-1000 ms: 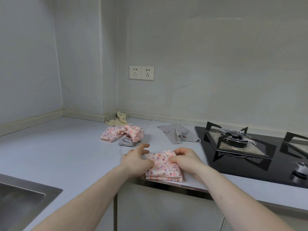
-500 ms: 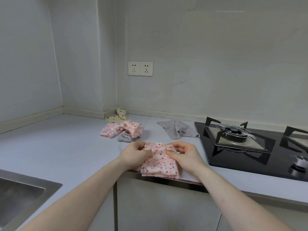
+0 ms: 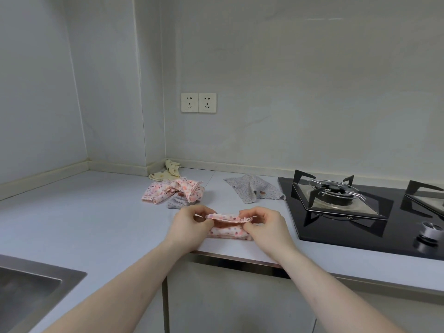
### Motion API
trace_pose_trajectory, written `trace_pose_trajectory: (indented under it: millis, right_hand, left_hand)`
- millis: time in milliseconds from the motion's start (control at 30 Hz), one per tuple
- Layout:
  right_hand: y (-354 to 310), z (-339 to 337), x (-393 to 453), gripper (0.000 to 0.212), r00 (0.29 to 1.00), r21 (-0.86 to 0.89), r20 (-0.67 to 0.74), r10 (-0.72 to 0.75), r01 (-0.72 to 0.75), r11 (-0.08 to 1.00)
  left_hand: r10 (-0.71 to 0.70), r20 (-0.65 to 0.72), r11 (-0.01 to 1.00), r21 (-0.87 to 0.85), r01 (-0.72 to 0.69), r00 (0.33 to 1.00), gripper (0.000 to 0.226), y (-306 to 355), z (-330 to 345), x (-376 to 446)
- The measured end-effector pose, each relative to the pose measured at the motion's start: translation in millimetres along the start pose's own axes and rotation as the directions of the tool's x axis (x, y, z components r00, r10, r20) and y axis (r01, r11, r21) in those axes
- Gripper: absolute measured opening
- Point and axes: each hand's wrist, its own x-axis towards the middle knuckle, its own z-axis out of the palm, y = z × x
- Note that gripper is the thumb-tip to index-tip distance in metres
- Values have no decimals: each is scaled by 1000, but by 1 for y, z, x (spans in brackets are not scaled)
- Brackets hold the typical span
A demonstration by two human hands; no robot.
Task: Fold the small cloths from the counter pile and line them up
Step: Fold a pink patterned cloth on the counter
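Head: both hands point(image 3: 229, 225) pinch pink cloth point(image 3: 228, 230), long axis L-R.

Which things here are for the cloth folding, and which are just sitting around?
For the folding:
pink cloth, pinched by left hand and right hand
cloth pile
grey cloth
cream cloth

Just there:
gas hob
sink
wall sockets

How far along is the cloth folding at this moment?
No finished cloths are lined up yet. In hand: the left hand and right hand pinch a pink floral cloth, partly folded, at the counter's front. Left: the crumpled pink floral pile, the cream dotted cloth and the grey speckled cloth.
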Motion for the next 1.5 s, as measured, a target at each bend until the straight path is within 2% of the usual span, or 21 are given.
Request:
trace_pose_trajectory:
  millis: [267,333,500,700,833,933,1033,1133,1200,1267,1300,1367,1433,1500]
  right_hand:
    - [0,4,-1,14,997,-243,48,-64,74,967]
    - [-1,4,-1,18,995,-284,66,-71,87,955]
    - [-1,1,-3,26,996,-278,81,-34,56,959]
    - [2,-3,-6,36,993,-305,109,-43,75,950]
    - [8,-1,-7,34,986,-314,148,-76,120,942]
    - [14,6,-6,33,984,-336,140,-109,151,930]
    - [15,13,-9,33,985,-359,158,-66,120,925]
    - [14,7,-7,25,976,-329,218,23,51,943]
    - [6,-5,-5,23,945,-283,310,107,-15,959]
    - [-18,-25,-4,25,877,-244,414,242,-150,958]
    - [-36,-38,-4,27,830,-221,456,319,-242,945]
    - [-78,-71,-1,27,760,-156,479,439,-419,895]
    - [-118,-111,0,27,754,-84,440,488,-506,858]
    - [-154,-152,2,34,771,-24,421,478,-517,856]
  left_hand:
    - [56,-19,980,192,-51,998,20,-2,7,0]
    - [61,-27,980,190,-55,998,25,-3,8,1]
    - [95,-74,970,230,-76,993,29,-3,8,-5]
    - [97,-56,945,319,-74,994,26,1,7,-6]
    - [90,-13,926,368,-79,996,45,-7,10,-5]
    - [83,26,920,383,-86,996,37,-14,9,-2]
    - [-6,34,948,319,-5,999,19,-17,7,-3]
    - [-168,86,965,218,146,982,12,-5,5,3]
    - [-334,179,941,126,315,925,16,18,-3,6]
    - [-445,273,896,118,429,853,9,54,-15,5]
    - [-464,297,886,135,444,835,9,75,-20,1]
    - [-456,282,890,157,429,844,15,119,-33,-8]
    - [-440,268,897,103,429,857,17,169,-46,-14]
    - [-408,303,902,-10,431,861,20,218,-58,-19]
